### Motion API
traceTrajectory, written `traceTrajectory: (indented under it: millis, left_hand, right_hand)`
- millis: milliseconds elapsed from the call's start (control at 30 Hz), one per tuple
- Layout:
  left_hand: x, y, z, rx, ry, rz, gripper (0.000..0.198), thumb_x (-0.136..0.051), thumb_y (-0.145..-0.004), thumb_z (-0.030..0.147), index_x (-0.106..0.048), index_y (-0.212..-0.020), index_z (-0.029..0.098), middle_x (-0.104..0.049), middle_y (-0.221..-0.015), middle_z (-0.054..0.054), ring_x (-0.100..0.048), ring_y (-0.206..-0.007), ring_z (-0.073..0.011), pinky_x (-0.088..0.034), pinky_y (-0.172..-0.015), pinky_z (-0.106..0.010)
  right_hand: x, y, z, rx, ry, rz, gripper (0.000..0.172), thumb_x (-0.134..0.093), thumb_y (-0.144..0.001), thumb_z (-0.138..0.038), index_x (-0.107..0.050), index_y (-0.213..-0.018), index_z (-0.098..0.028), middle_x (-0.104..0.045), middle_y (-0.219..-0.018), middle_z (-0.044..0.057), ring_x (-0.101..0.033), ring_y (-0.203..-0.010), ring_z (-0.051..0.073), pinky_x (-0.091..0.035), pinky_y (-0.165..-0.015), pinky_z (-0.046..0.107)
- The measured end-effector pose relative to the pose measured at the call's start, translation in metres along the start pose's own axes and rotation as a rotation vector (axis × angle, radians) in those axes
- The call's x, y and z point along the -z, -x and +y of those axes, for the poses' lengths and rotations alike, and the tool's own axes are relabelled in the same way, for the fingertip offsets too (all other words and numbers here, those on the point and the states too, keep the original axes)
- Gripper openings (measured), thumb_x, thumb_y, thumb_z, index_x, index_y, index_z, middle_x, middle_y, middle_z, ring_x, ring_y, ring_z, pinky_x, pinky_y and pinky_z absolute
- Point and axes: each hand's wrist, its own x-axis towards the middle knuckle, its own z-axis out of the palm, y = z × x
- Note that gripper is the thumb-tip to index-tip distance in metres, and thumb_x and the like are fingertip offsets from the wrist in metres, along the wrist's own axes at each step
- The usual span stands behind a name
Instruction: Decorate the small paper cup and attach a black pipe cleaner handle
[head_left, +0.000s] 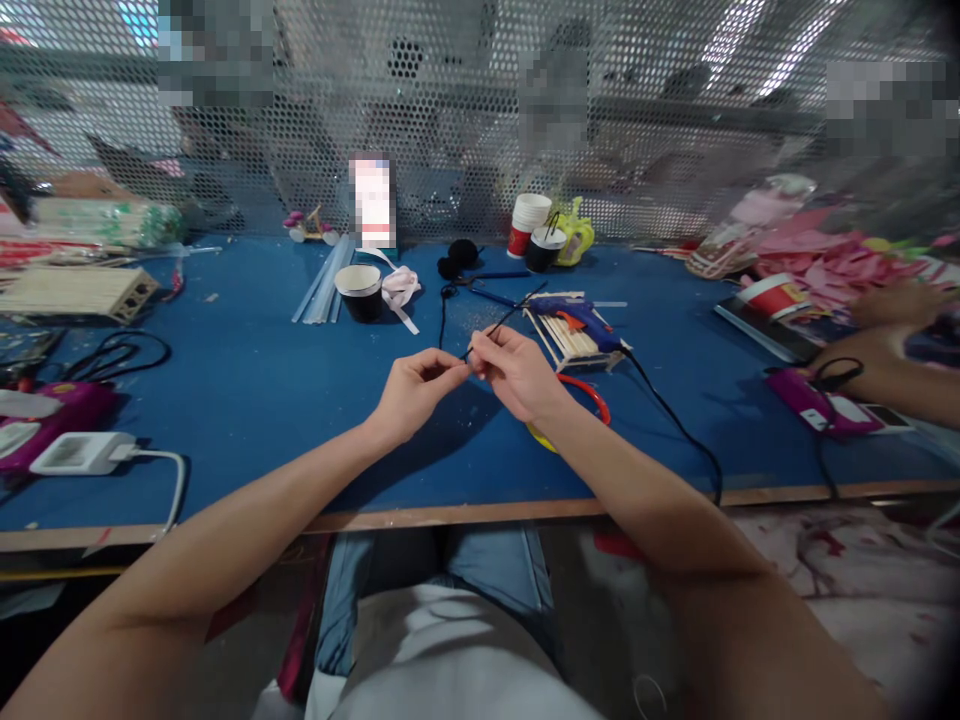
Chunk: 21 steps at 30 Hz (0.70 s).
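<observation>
Over the middle of the blue table, a thin black cord runs through the fingertips of both my hands. My left hand is closed in a pinch on it, and part of the cord hangs down beside the fingers. Touching or almost touching it, my right hand also pinches the cord, whose free end sticks up to the right. The exact spot between the fingertips is hidden. Just beyond lie black pom-poms. To the right, a blue glue gun rests on a small rack of pale sticks.
Red and yellow rings lie under my right forearm. Farther back stand a black cup, white ribbon, clear sticks and stacked paper cups. A purple power strip sits left. Another person's arm reaches in at right.
</observation>
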Motion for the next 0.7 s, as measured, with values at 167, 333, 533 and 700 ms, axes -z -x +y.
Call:
traceTrajectory:
  millis: [167,333,533,700]
  left_hand:
    - [0.008,-0.006,0.003,-0.029,0.007,-0.079,0.016,-0.064,-0.068,0.031,-0.063,-0.070,0.015,-0.060,-0.065,0.000,-0.049,-0.057,-0.0075,-0.037,-0.055,-0.021]
    - [0.020,-0.008,0.015,-0.223,-0.331,-0.066,0.013,-0.058,-0.072,0.027,-0.062,-0.069,0.014,-0.058,-0.066,-0.001,-0.050,-0.060,-0.0089,-0.037,-0.056,-0.022]
    - [0.019,-0.002,0.020,-0.332,-0.509,-0.007,0.011,-0.056,-0.072,0.022,-0.061,-0.066,0.014,-0.055,-0.064,-0.001,-0.047,-0.058,-0.0082,-0.034,-0.053,-0.021]
    - [0.009,0.000,0.014,-0.109,-0.193,0.010,0.016,-0.059,-0.072,0.029,-0.057,-0.066,0.014,-0.052,-0.058,0.001,-0.044,-0.053,-0.0069,-0.034,-0.051,-0.021]
  right_hand:
    - [0.005,0.001,-0.005,-0.073,0.048,-0.124,0.027,-0.063,-0.071,-0.037,-0.047,-0.065,-0.017,-0.046,-0.054,-0.005,-0.041,-0.050,0.006,-0.032,-0.051,0.022]
    - [0.012,0.001,-0.005,0.082,0.476,-0.139,0.026,-0.061,-0.074,-0.039,-0.050,-0.068,-0.016,-0.045,-0.054,-0.005,-0.038,-0.050,0.006,-0.030,-0.049,0.022]
    - [0.006,0.004,0.000,0.428,0.747,0.099,0.019,-0.057,-0.078,-0.032,-0.054,-0.069,-0.016,-0.052,-0.063,-0.001,-0.045,-0.055,0.008,-0.037,-0.053,0.023]
    - [0.001,0.008,0.003,0.636,0.727,0.182,0.012,-0.056,-0.079,-0.026,-0.057,-0.071,-0.017,-0.057,-0.069,0.000,-0.053,-0.065,0.011,-0.043,-0.062,0.025]
